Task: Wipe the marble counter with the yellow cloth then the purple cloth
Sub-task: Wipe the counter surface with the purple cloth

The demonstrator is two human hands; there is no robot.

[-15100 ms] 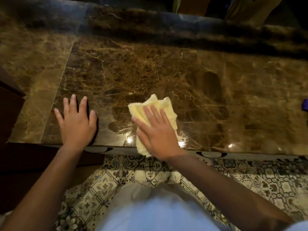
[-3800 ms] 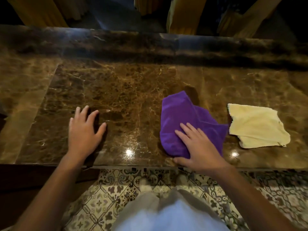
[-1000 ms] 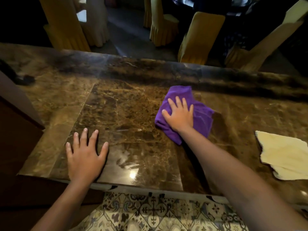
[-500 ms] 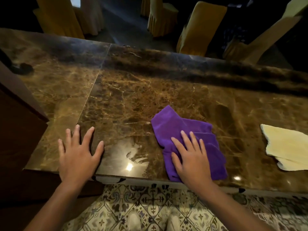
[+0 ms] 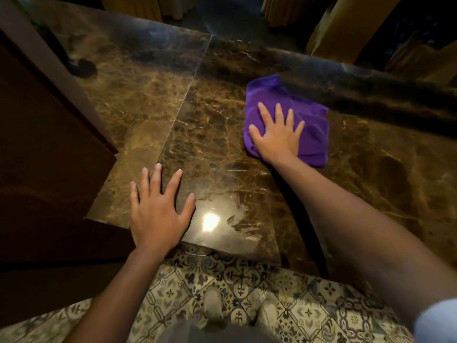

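We have the right hand (image 5: pixel 277 137) flat, fingers spread, pressing the purple cloth (image 5: pixel 309 127) onto the counter (image 5: pixel 217 149) in the upper right of the frame, near the far raised edge. The left hand (image 5: pixel 158 211) lies open and empty on the marble at lower centre, bracing. The yellow cloth is not in view. Judgement: purple pass under way. For a clean wipe, we keep the palm centred so the cloth stays unbunched, press evenly, and run overlapping strokes from the far edge toward the near one. Smears beside the glare (image 5: pixel 210 221) at lower centre need covering.
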